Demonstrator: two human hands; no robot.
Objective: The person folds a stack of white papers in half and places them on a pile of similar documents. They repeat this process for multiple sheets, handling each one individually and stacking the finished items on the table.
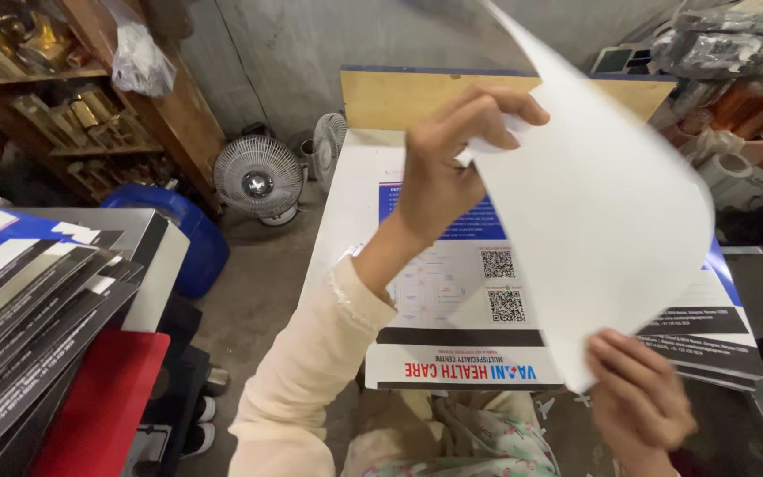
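The sheet (602,212) is thin white paper, smooth and matt, bending softly between the left hand (441,172) and the right hand (639,402). Under it the poster (439,291) looks like coated paper or card, smooth with a slight gloss. The board (399,97) at the far edge of the table (346,203) is bare wood, matt. The sleeve (311,371) is soft cream cloth. The fan (259,181) has a metal wire grille. The floor (253,291) is rough grey concrete.
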